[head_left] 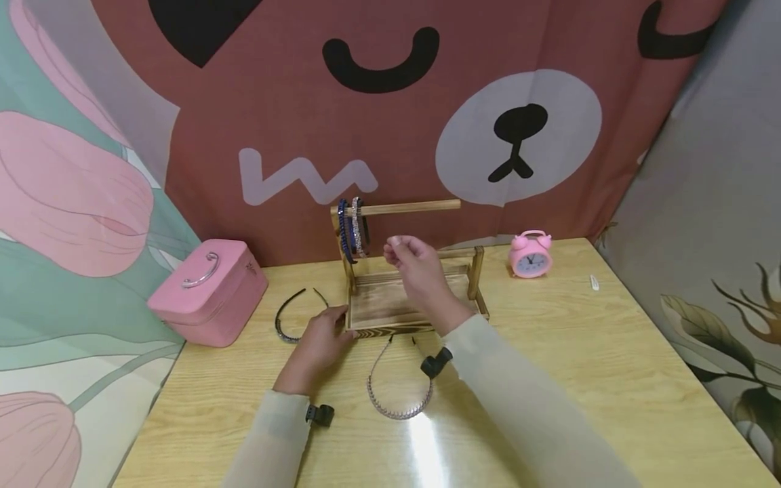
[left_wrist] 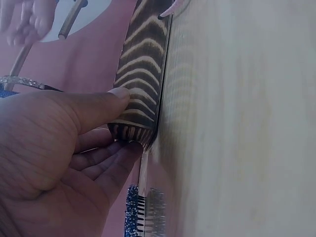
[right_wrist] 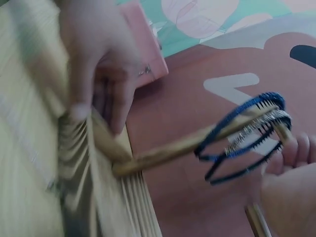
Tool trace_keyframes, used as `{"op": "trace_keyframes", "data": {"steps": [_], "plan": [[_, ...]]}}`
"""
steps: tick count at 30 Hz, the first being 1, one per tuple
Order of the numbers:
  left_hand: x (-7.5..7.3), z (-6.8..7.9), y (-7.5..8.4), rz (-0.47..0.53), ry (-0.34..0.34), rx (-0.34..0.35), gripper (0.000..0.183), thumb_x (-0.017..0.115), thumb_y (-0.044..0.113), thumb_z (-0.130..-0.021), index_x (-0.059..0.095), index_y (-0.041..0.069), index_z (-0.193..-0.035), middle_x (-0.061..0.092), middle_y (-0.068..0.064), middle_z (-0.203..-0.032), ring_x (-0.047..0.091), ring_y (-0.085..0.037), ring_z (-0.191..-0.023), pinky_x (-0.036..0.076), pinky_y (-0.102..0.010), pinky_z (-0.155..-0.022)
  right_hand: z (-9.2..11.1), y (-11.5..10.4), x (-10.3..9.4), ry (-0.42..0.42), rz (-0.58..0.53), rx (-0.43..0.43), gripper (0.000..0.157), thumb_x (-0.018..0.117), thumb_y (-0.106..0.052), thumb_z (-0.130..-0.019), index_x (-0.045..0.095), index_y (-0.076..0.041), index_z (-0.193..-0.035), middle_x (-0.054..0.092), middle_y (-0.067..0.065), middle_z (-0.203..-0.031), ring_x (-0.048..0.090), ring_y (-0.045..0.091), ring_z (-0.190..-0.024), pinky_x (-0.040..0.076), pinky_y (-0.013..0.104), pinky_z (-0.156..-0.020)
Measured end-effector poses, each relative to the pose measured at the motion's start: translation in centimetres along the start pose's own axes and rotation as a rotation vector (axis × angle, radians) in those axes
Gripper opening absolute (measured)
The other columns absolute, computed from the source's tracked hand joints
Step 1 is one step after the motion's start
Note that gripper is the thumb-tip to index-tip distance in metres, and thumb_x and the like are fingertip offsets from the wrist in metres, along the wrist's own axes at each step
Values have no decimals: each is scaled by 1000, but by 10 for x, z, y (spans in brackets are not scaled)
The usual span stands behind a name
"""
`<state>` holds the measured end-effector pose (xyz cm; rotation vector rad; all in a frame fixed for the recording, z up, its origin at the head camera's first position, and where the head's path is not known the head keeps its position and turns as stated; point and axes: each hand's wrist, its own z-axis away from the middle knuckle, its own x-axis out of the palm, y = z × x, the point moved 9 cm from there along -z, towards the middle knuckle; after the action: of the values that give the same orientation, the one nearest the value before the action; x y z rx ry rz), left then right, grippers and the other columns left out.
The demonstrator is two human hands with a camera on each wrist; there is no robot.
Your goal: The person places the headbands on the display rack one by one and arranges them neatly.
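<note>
A wooden stand [head_left: 415, 207] has an upper rod and a low tray base. My left hand [head_left: 322, 342] grips the base's front left corner, its thumb on the striped front panel [left_wrist: 143, 64] and its fingers around the end. From the rod's left end hang a blue headband [head_left: 344, 234] and a silver glittery headband [head_left: 356, 224], with a dark band beside them. Just right of these, below the rod, my right hand [head_left: 422, 274] is in the air with loosely bent fingers and nothing visible in them.
A beaded headband [head_left: 399, 415] lies in front of the stand, and a dark headband [head_left: 279, 325] lies left of it. A pink case [head_left: 210, 291] stands at the left. To the right are a pink alarm clock [head_left: 531, 256] and a white hair clip [head_left: 594, 282].
</note>
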<state>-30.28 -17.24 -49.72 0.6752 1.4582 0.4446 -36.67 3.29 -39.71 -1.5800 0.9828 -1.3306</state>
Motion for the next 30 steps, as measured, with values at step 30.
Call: {"op": "trace_keyframes", "data": {"steps": [30], "plan": [[0,-3,-4,-6,-5,17,67,76,23,-105,49,0,-162,54,-24,-161,51,-43,-151,45,-59,-125,148,75,-33,-1096,1213,-258,7,83,-22,-96,86,-26,-100,75,-22,-100,64,-5,-102,56,20,-101]]}}
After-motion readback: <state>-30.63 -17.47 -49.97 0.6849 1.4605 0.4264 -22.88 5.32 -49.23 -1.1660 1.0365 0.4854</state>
